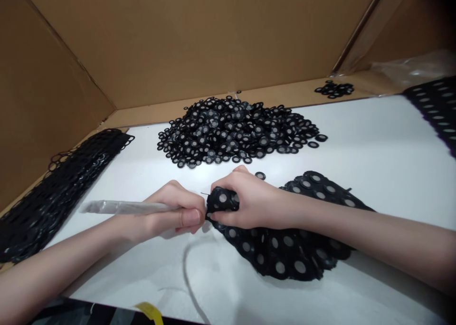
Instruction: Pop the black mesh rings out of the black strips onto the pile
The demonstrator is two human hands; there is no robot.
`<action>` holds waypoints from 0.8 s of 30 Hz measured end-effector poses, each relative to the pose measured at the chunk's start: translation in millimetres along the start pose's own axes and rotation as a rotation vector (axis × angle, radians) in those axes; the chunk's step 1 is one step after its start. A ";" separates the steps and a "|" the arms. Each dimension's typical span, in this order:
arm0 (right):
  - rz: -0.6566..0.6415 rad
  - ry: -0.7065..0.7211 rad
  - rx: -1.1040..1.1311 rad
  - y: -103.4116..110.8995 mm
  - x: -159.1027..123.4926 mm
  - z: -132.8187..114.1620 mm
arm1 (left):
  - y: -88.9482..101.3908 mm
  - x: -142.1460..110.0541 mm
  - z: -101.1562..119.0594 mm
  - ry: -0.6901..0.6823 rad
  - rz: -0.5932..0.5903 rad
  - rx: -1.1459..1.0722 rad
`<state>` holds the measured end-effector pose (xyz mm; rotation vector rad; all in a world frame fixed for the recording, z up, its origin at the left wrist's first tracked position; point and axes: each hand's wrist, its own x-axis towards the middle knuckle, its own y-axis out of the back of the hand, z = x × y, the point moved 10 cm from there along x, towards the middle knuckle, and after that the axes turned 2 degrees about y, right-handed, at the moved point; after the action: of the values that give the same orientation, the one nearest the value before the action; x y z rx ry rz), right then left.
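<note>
Since both hands meet at one end of the black sheet (290,254) in the head view, the grip is best read there. The right hand (245,199) pinches a bunched fold between thumb and fingers, probably to stiffen limp material; the rest of the sheet, dotted with grey circles, spreads below and to the right of that pinch, running under the forearm. Just beside it, the left hand (187,213) has thumb and fingers pressed around a pale stick (124,207), whose long end points back over the wrist, perhaps to keep it out of the way. Whether those fingertips also clasp the sheet's edge, I cannot tell. Beyond the grip, a heap of small black rings (235,130) sits seemingly within easy reach, one stray ring (260,176) nearer. Left of the grip, well apart, lies punched black sheeting (67,192).
</note>
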<state>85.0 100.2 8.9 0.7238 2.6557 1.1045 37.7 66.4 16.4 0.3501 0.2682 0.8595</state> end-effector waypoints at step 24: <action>0.029 -0.019 -0.042 -1.6 0.7 3.3 | 45.0 -6.7 -31.3 0.110 -0.022 -0.192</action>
<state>84.9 101.6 5.4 0.7632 2.6065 1.1510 -9.0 94.2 6.8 0.1209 0.2879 0.8759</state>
